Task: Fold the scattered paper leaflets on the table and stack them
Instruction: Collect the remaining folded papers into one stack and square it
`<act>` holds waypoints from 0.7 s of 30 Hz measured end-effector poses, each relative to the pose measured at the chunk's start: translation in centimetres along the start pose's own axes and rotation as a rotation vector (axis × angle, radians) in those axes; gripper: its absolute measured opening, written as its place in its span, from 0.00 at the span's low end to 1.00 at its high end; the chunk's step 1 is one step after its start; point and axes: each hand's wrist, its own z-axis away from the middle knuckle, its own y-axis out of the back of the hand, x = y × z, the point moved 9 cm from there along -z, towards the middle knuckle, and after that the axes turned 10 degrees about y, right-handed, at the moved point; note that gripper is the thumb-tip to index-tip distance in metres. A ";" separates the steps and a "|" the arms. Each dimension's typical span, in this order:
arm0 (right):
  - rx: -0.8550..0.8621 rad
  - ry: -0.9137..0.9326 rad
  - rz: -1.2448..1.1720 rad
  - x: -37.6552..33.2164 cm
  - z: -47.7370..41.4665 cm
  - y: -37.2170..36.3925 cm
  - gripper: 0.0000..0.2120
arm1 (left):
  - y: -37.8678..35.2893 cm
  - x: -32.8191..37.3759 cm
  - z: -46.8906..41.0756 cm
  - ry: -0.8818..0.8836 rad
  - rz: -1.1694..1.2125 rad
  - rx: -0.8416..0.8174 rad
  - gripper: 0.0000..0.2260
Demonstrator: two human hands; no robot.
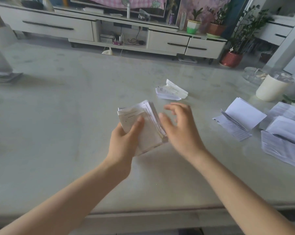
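Folded leaflets point(150, 133): stack partly built, more to do.
Left grip point(124, 141) holds the stack; right grip point(179, 128) is spread and empty. A crumpled leaflet point(171, 91) beyond it and a loose pile point(285, 138) to its right likely await folding.

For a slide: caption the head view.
Left hand grips a bundle of folded white paper leaflets; open right hand hovers beside it.

Forearms reach forward; left hand point(124, 138) grips leaflet stack point(149, 133), thumb on top; right hand point(180, 131) hovers beside it, fingers loose.
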 end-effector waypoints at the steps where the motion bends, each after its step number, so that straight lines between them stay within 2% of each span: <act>1: -0.026 0.002 0.129 1.3 -1.0 0.5 0.13 | 0.0 -0.2 -0.2 0.033 0.029 -0.014 0.06; 4: -0.258 0.041 0.573 5.6 -3.2 -0.1 0.17 | 0.3 -0.3 -0.6 0.067 0.042 -0.018 0.07; 7: -0.469 0.006 0.748 8.7 -4.1 -2.0 0.15 | 0.6 -0.5 -0.6 0.077 0.041 -0.012 0.07; 12: -0.432 0.076 0.783 8.9 -6.5 -3.8 0.18 | 0.2 -0.3 -0.3 0.081 0.031 -0.043 0.08; 16: -0.108 0.189 0.490 6.1 -6.9 -1.9 0.11 | 0.5 0.5 -0.9 0.080 0.060 -0.065 0.10; 19: 0.108 -0.026 0.056 4.9 -5.4 0.8 0.03 | 0.3 1.5 -1.2 0.102 0.170 -0.165 0.11; 21: 0.162 -0.154 -0.215 3.8 -4.1 1.7 0.09 | -0.5 2.3 -1.2 0.130 0.233 -0.281 0.11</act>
